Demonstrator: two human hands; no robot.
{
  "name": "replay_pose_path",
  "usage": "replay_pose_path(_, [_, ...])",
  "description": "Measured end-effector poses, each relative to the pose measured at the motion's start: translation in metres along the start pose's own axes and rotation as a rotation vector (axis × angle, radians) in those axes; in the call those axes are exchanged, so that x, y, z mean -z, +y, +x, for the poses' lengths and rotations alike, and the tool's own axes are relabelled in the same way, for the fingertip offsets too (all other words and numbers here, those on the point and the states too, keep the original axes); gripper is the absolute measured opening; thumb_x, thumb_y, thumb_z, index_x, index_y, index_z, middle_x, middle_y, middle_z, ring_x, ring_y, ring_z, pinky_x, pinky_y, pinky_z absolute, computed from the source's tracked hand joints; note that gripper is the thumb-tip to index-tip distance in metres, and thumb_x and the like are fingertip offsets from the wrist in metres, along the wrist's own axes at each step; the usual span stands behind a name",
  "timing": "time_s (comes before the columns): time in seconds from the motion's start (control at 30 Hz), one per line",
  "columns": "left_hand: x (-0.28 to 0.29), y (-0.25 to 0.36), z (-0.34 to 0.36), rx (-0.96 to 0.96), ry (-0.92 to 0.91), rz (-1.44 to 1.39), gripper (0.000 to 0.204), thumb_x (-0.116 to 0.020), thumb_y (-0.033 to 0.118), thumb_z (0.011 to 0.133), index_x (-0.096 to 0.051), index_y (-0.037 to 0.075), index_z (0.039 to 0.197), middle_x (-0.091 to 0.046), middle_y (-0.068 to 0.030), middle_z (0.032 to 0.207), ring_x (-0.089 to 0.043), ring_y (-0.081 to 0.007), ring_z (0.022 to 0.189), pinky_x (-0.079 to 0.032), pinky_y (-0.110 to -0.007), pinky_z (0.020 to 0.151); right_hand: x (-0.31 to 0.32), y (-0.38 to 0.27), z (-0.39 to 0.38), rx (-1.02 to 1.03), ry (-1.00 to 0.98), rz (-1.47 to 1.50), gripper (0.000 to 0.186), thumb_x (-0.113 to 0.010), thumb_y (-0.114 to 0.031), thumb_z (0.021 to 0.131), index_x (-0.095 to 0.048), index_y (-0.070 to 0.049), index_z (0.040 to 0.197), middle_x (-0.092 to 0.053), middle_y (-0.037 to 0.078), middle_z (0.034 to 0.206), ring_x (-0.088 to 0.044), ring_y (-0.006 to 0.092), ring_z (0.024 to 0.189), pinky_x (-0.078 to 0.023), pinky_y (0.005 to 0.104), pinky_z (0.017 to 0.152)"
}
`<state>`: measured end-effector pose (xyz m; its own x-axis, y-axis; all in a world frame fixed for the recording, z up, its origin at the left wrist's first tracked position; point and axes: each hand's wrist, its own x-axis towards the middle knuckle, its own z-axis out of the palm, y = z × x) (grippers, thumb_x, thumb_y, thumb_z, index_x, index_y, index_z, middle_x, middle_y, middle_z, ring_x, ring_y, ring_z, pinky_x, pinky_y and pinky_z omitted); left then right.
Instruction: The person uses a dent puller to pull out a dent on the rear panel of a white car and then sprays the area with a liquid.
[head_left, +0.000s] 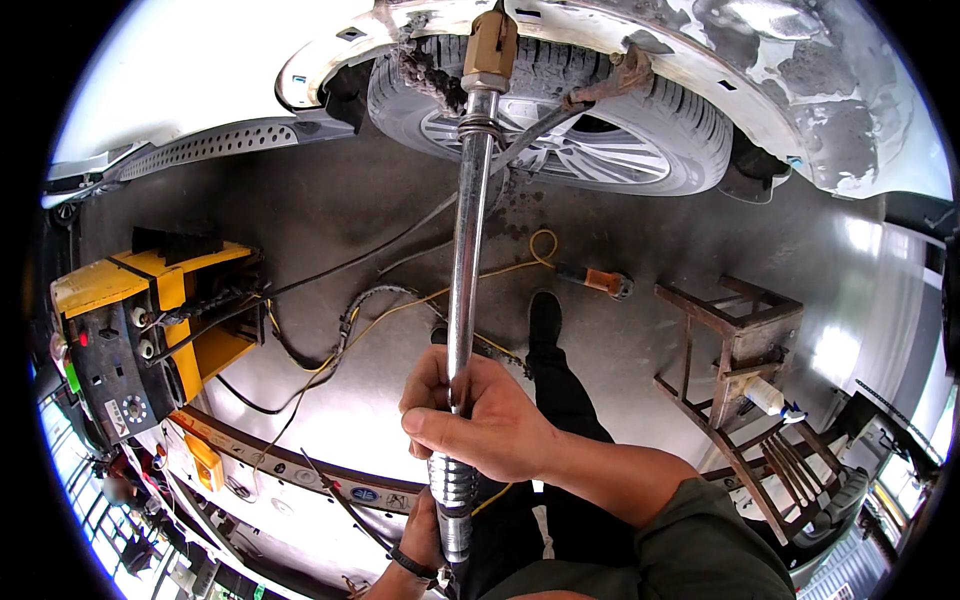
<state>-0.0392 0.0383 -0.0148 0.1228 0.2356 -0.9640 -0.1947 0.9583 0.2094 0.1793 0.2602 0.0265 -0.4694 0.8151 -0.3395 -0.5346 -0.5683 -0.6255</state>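
Note:
A long chrome slide hammer (468,230) stretches from my hands up to the wheel arch. Its brass head (490,48) overlaps the edge of the white car fender (840,110); whether it is fixed there I cannot tell. My right hand (485,415) is closed around the rod, just above the ribbed section. Lower down, my left hand (424,528) wraps the handle end from behind, its fingers partly hidden. Beyond the rod is the car wheel (640,160). A copper-coloured clamp (620,82) with a thick cable sits at the arch edge. The fender is patched with grey, sanded areas.
At left stands a yellow and black machine (120,360) with cables running over the floor. An orange angle grinder (605,282) lies near my foot on a yellow cord (490,272). A worn stand (745,325) and a white bottle (768,398) are at right; a white bumper (300,485) lies behind.

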Motion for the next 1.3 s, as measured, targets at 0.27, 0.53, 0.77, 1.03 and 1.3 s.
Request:
replay_pose_path(0.27, [-0.018,0.017,-0.003,0.094,0.043,-0.115,0.037,-0.056,0.051,0.098,-0.061,0.014,0.104,-0.066,-0.0034,0.076,-0.065,-0.0166,0.063,-0.051,-0.028,0.054,0.004,0.003,0.0,0.032,-0.021,-0.038,0.019,-0.064,-0.019,0.095,-0.052,-0.005,0.097,-0.06,0.004,0.074,-0.062,0.01,0.068,-0.053,0.0285,0.066])
replay_pose_path(0.53, [-0.001,-0.002,0.002,-0.031,0.047,0.033,0.036,-0.056,0.05,0.097,-0.06,0.014,0.104,-0.065,-0.0033,0.075,-0.064,-0.0167,0.063,-0.051,-0.029,0.054,0.002,0.001,0.003,0.032,-0.028,-0.018,0.019,-0.064,-0.02,0.095,-0.052,-0.005,0.097,-0.06,0.004,0.074,-0.062,0.0097,0.068,-0.052,0.0276,0.065])
replay_pose_path(0.77, [-0.012,0.016,-0.002,0.08,-0.004,-0.152,0.038,-0.057,0.05,0.096,-0.06,0.014,0.106,-0.066,-0.0034,0.077,-0.065,-0.0164,0.063,-0.051,-0.029,0.055,0.001,0.001,0.003,0.039,-0.027,-0.024,0.018,-0.064,-0.02,0.096,-0.052,-0.005,0.096,-0.06,0.004,0.074,-0.061,0.0097,0.067,-0.052,0.0275,0.065])
replay_pose_path(1.03, [-0.016,0.026,-0.008,-0.065,-0.084,0.303,0.039,-0.053,0.05,0.099,-0.061,0.013,0.107,-0.067,-0.0041,0.081,-0.067,-0.0173,0.067,-0.053,-0.029,0.057,-0.004,-0.009,0.0,-0.053,0.024,0.061,0.017,-0.065,-0.015,0.095,-0.053,-0.004,0.097,-0.06,0.004,0.077,-0.062,0.0104,0.072,-0.052,0.029,0.068])
replay_pose_path(1.3, [-0.016,0.011,-0.009,0.149,-0.103,-0.192,0.052,-0.039,0.059,0.101,-0.062,0.013,0.106,-0.067,-0.0048,0.08,-0.065,-0.0184,0.065,-0.055,-0.032,0.058,-0.004,-0.015,-0.001,-0.061,0.022,-0.018,0.019,-0.067,-0.014,0.093,-0.055,-0.001,0.1,-0.064,0.006,0.08,-0.065,0.0131,0.071,-0.054,0.0311,0.069])
